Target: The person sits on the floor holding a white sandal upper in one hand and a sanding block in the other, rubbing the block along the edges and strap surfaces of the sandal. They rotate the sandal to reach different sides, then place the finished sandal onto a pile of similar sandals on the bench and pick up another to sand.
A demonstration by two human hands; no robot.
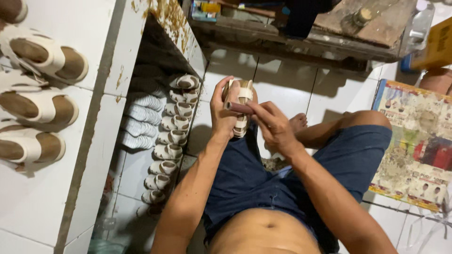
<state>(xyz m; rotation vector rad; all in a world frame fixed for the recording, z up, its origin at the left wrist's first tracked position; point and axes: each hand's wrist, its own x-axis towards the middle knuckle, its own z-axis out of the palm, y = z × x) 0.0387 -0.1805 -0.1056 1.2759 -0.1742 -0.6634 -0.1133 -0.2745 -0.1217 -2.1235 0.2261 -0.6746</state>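
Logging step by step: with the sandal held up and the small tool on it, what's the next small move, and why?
Probably draw the brown stick along the sandal strap: the right hand presses its tip against the strap while the left hand holds the sandal upright and steady.

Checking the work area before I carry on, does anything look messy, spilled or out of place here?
Yes: brown crumbs or glue drips speckle the white ledge's edge above the lined-up sandals. The left hand grips a sandal; the right hand presses a dark stick on it.

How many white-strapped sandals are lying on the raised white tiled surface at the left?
4 in a column on the raised tiled surface: one cut off at the top corner, then one, one and one. More may lie outside the frame.
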